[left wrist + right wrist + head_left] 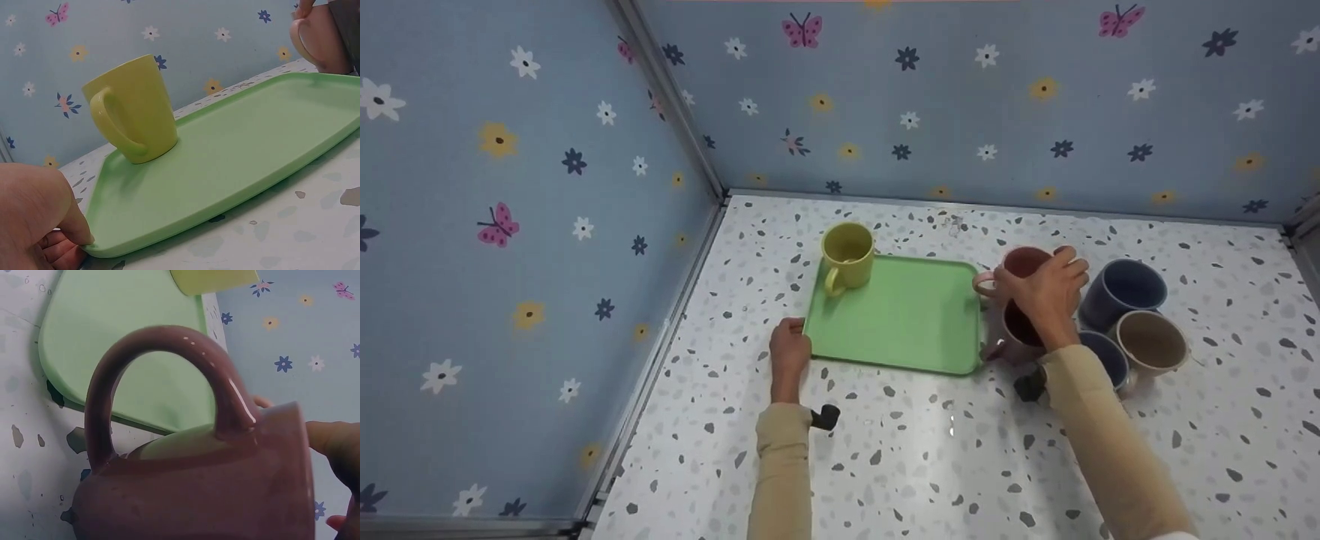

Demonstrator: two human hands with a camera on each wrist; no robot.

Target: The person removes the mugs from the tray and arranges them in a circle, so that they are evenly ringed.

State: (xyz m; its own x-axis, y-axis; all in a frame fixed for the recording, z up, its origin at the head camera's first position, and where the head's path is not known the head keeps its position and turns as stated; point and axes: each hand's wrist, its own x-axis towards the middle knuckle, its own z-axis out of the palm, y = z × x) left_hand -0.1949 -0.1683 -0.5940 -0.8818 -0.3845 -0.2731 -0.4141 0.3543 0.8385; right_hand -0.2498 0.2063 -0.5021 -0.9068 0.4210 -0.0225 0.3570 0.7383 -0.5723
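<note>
Head cam: L grip [791, 351] pinches plain grn tray [907, 319], R grip [1051, 291] clasps pink mug [1024, 261].

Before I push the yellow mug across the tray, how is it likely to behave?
The yellow mug may tip if pushed high, since it narrows toward its base. Its smooth wall looks rigid, so it should feel stiff and might slide on the green tray, though the raised edge could stop it.

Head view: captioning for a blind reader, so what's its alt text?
A person's right grip holds a pink cup by a green tray, whose near left corner the left grip holds. A yellow cup stands on its far left; four more cups stand at right.
</note>
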